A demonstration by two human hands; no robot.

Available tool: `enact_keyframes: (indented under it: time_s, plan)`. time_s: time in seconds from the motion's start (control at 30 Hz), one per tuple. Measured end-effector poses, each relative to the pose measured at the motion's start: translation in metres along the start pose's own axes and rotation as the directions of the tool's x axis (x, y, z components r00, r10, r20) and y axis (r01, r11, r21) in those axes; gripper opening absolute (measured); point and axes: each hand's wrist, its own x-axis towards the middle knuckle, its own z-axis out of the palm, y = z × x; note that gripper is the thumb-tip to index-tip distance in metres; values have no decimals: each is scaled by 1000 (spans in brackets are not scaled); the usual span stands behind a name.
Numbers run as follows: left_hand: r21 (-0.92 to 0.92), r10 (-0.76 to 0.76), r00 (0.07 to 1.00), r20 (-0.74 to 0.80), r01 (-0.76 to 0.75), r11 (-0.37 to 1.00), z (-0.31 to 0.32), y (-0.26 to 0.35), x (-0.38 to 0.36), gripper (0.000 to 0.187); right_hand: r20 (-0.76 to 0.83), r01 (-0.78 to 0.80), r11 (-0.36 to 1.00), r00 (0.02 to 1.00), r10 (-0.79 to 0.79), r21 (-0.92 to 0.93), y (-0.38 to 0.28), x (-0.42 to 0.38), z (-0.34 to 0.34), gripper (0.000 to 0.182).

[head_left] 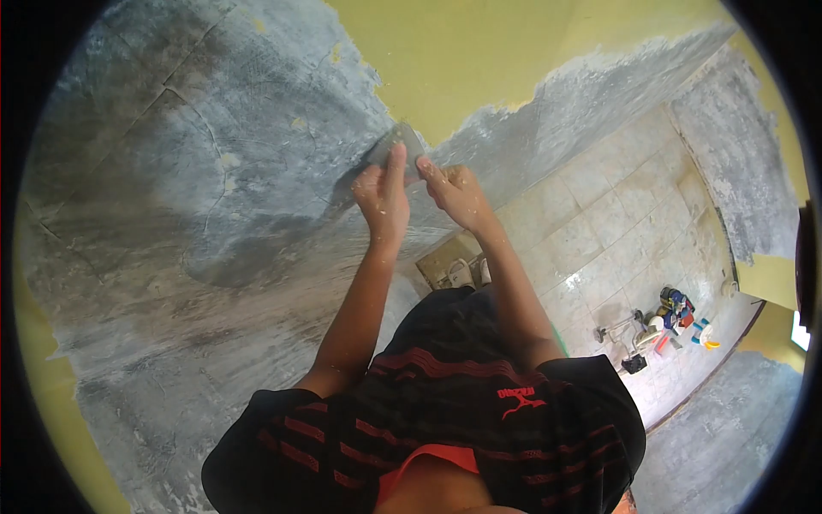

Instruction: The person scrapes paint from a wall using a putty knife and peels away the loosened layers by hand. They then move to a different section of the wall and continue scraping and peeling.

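Note:
My left hand (383, 199) and my right hand (462, 197) both grip a flat grey scraper blade (412, 147). The blade rests against the wall near its corner, right at the lower tip of the yellow paint (454, 64). My left fingers are closed round its left side with the thumb lying along its face. On the right side, my right thumb and curled fingers pinch its edge. Bare grey plaster (282, 120) with cracks and scrape marks spreads to the left. Small pale flakes stick to both hands and forearms.
Below right lies a pale tiled floor (591, 214). A cluster of tools and bottles (676, 308) sits on it, with a blue-and-yellow item (705, 334) beside them. My feet in light footwear (461, 272) stand near a brownish board (435, 261). More partly stripped wall (728, 128) rises at the far right.

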Motion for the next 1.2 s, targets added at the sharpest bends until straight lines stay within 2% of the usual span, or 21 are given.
enact_keyframes:
  time_s: [0.07, 0.17, 0.27, 0.3, 0.33, 0.43, 0.57, 0.67, 0.73, 1.0, 1.2]
  plan:
    - [-72, 82, 993, -86, -88, 994, -2, 28, 11, 49, 6, 44, 999, 999, -44, -22, -30, 1, 1, 68]
    - [-64, 76, 995, -70, -80, 995, -12, 72, 16, 49, 21, 143, 989, 989, -143, 22, -60, -4, 10, 68]
    - [-84, 64, 996, -60, -69, 994, -12, 55, 11, 49, -3, 139, 985, 990, -139, 99, -41, -10, 16, 68]
    - [-91, 46, 998, -47, -50, 995, -10, 45, 8, 49, 1, 91, 990, 996, -91, 112, -31, -11, 16, 68]
    - [-25, 54, 998, -28, -55, 998, -11, 33, 7, 50, 11, 40, 991, 999, -42, 127, -22, -13, 16, 68]
    - [59, 86, 996, 20, -87, 994, -11, 15, 3, 53, -4, 44, 993, 999, -44, 109, -2, -13, 17, 69]
    - [62, -4, 997, 81, -1, 998, -16, 2, 11, 50, -88, 87, 995, 993, -83, 46, 9, -12, 25, 70]
    - [-3, -9, 997, 73, 9, 1000, -14, 2, 10, 47, -136, 86, 993, 988, -75, 78, 7, -17, 28, 71]
    - [-33, 7, 998, 68, -5, 999, -10, 15, 6, 46, -78, 17, 988, 997, -5, 151, 0, -21, 26, 75]
    - [-22, 15, 999, 42, -14, 1000, -10, 19, 6, 43, -53, 8, 994, 999, -3, 107, -14, -20, 20, 76]
    - [-129, -6, 1000, 22, 8, 992, -7, 27, 7, 41, -96, 62, 995, 994, -55, 74, -19, -21, 23, 74]
